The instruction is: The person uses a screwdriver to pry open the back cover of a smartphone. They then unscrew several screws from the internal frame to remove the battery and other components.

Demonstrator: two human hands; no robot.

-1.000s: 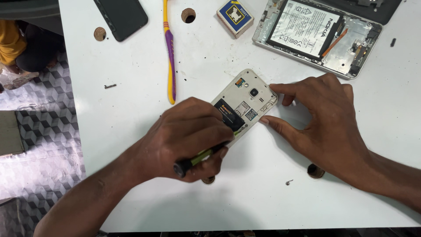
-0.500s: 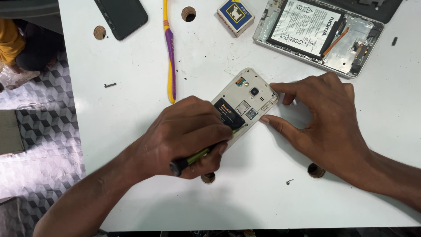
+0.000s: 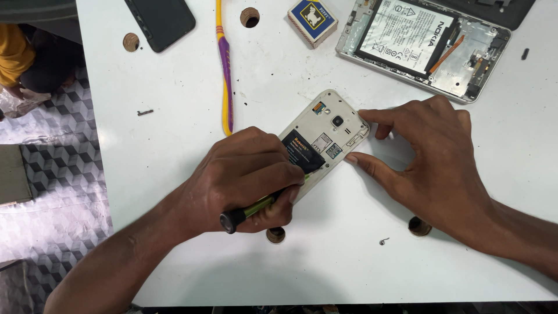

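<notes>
1. Left grip point(image 3: 247, 177) is curled tight around a screwdriver point(image 3: 256, 207) with a green shaft and black end cap, its tip pointing into the opened back of a white phone point(image 3: 325, 136).
2. Right grip point(image 3: 433, 168) holds no tool: its forefinger and thumb are spread apart and press against the phone's upper right corner and right edge, steadying it.
3. White phone lies tilted on the white bench point(image 3: 174, 174), back cover off, with its camera lens, card slots and a dark battery point(image 3: 302, 154) showing; the left hand covers its lower part.
4. Just left of the phone lies a long yellow and purple pry tool point(image 3: 224, 64).
5. Farther up the bench sit a black phone point(image 3: 161, 20), a small blue and yellow box point(image 3: 313, 18), and a second, larger opened phone point(image 3: 424, 43) with its white battery exposed.
6. One tiny screw point(image 3: 383, 240) rests on the bench below the right hand.
</notes>
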